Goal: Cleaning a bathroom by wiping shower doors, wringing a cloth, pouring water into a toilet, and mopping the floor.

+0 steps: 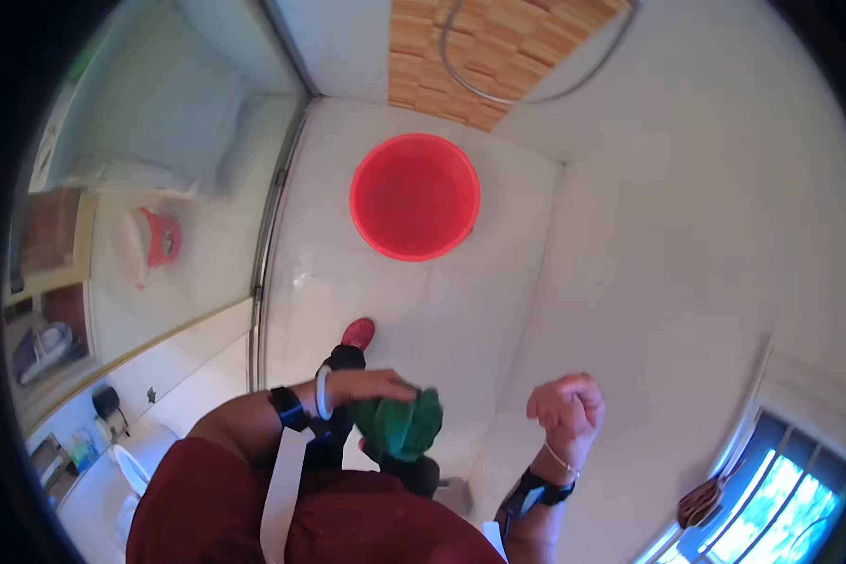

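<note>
My left hand (371, 383) is closed on a bunched green cloth (399, 430), which hangs below the fingers in front of my body. A white bangle and a black strap are on that arm. Off to the right, beside the pale wall, my right hand (569, 411) is raised with its fingers curled into a fist, and nothing shows in it. It is apart from the cloth. Farther ahead, a round red basin (415, 197) sits on the white tiled floor, out of reach of both hands. Whether it contains water is hard to tell.
A framed glass partition (277, 202) runs along the left, with a red-and-white container (155, 240) seen beyond it. A grey shower hose (498, 94) loops over a wood-patterned panel (442, 66). My red shoe (358, 334) is on the floor. A barred window (775, 489) is at lower right.
</note>
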`<state>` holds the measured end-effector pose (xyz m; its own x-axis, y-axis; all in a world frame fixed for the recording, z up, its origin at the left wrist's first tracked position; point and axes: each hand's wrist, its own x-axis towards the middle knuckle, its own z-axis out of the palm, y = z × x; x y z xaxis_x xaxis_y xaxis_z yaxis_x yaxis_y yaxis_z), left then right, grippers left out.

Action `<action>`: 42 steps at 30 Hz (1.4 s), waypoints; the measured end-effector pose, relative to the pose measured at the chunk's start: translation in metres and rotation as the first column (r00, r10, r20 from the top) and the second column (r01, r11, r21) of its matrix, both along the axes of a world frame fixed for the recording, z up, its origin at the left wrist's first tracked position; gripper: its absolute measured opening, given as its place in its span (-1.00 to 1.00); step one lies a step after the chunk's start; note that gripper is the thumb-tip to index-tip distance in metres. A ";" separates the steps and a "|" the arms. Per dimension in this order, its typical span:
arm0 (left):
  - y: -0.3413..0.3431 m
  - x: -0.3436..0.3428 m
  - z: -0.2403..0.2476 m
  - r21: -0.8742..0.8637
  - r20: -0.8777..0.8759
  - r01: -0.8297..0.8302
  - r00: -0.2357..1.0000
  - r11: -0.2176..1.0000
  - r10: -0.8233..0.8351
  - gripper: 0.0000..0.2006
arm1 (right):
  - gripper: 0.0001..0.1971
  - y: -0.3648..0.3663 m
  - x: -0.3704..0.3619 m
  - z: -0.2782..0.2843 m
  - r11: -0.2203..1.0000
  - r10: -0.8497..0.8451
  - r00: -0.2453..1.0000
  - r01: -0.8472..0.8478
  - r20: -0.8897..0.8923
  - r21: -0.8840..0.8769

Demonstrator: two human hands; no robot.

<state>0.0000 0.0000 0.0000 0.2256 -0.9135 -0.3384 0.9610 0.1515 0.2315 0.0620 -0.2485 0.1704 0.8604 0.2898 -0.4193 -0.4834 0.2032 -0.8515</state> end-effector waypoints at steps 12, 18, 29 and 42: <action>0.128 0.221 -0.162 0.635 0.768 -0.730 0.633 0.255 -0.101 -0.55 | -0.46 0.167 0.216 -0.307 0.689 0.487 0.861 -0.276 0.147 -0.670; 0.149 0.184 -0.212 0.762 0.637 -0.648 0.748 -0.001 0.185 -0.57 | -0.41 0.167 0.275 -0.400 0.492 0.749 0.657 -0.466 0.085 -0.736; 0.084 0.171 -0.269 0.666 0.306 -0.737 0.412 0.117 0.858 -0.65 | -0.23 0.242 0.267 -0.583 -0.453 0.823 0.106 -0.472 -0.558 -0.757; 0.086 0.274 -0.292 0.755 -0.002 -0.649 0.137 0.091 0.991 -0.54 | -0.72 0.222 0.313 -0.396 0.336 0.874 0.487 -0.610 -0.005 -0.718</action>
<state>0.2739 0.0862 -0.2917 0.3705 0.1745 -0.9123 0.2067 0.9421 0.2641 0.3747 -0.0261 -0.2256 0.5040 0.7011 -0.5044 0.1732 -0.6542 -0.7362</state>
